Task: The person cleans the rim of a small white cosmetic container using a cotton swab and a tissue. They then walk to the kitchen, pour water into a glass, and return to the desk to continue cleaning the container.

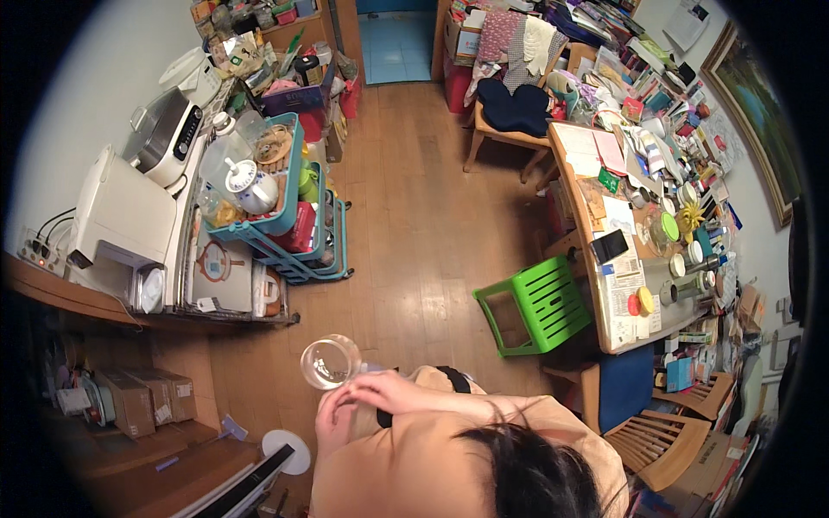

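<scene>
A clear, round glass vessel [330,361] is above the wooden floor, in front of my body, with its wide opening in sight. Small dark specks show inside or through it. My left hand [333,414] is at the near side of the vessel, its fingers curled against it. From the right, my right hand [382,390] reaches across, its fingers overlapping those of the left hand close to the vessel's edge. The overlap hides the exact grip of the right fingers. My hair and shoulders fill the bottom of the view.
A blue-green trolley [291,188] bears a white-and-blue teapot [252,186], left of the wooden floor [414,213]. A green plastic stool [544,304] stands beside the cluttered table [599,304]. A round white disc [286,452] lies low at the left. Wooden chairs [657,447] stand at the lower right.
</scene>
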Demonstrator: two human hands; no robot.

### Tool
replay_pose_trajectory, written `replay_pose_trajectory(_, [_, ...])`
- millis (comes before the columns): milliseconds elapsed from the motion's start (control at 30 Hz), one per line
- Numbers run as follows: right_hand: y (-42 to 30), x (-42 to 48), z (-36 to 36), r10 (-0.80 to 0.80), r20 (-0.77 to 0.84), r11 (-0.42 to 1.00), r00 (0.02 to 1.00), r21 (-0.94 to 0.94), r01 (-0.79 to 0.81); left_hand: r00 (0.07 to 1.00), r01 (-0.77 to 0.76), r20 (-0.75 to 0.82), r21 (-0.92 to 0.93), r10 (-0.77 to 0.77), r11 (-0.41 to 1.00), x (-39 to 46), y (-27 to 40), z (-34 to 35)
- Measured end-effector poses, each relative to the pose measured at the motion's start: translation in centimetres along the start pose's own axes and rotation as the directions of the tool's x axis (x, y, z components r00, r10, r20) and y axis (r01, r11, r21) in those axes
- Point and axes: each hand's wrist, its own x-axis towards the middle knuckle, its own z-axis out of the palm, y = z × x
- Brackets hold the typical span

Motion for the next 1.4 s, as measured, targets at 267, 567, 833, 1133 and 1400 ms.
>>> replay_pose_trajectory(267, [-1.4, 12.0, 8.4, -0.16, 0.287, 0.986, 0.944, -0.008, 0.169, 0.882, -0.111, -0.47, -0.186, 0.011, 0.976, 1.9, 1.4, -9.8])
replay_pose_trajectory(567, [-1.5, 22.7, 11.9, -0.203, 0.557, 0.97, 0.805, 0.003, 0.243, 0.688, -0.173, -0.725, -0.118, 0.034, 0.978, 6.5, 2.5, -16.4])
replay_pose_trajectory(833, [-1.4, 40.7, 4.8, 0.083, 0.785, 0.981, 0.614, -0.171, 0.086, 0.52, -0.217, -0.854, -0.132, 0.0, 0.967, 15.4, 4.0, -22.0])
replay_pose_trajectory(1133, [5.3, 75.1, -14.8, -0.24, 0.178, 0.546, 0.954, -0.788, 0.285, 0.574, -0.075, -0.819, -0.082, -0.024, 0.994, 25.9, 8.0, -27.9])
replay_pose_trajectory(1400, [13.1, 83.9, -14.7, 0.272, 0.548, 0.225, 0.791, -0.836, 0.501, 0.571, -0.014, -0.799, -0.238, -0.187, 0.971, 31.1, 8.6, -27.8])
